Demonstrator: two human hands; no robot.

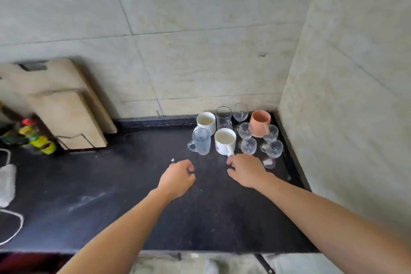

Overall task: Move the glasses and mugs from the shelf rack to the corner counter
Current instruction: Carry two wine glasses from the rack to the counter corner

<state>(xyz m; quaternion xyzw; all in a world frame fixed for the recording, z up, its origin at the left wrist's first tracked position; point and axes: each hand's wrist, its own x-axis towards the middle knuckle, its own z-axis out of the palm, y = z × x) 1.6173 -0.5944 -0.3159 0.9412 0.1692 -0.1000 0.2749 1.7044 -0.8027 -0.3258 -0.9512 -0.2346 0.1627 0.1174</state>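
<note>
On the black corner counter point(124, 196) stands a cluster of drinkware against the right wall. At the back are a white mug point(205, 121), a tall clear glass point(223, 118), a wine glass point(240, 113) and a terracotta mug point(259, 122). In front are a ribbed glass mug point(200, 141), a second white mug point(225, 141) and several small stemmed glasses point(274, 148). My right hand point(246, 170) hovers just in front of the second white mug, fingers apart, fingertips at its handle. My left hand point(178, 176) is over the bare counter below the glass mug, fingers curled, holding nothing.
Two pale cutting boards point(62, 104) lean on the back wall at left, with coloured-capped bottles point(33, 135) beside them. A white adapter and cable point(6, 182) lie at the far left edge. A tiled wall point(344, 95) closes the right side. The counter's front edge runs along the bottom.
</note>
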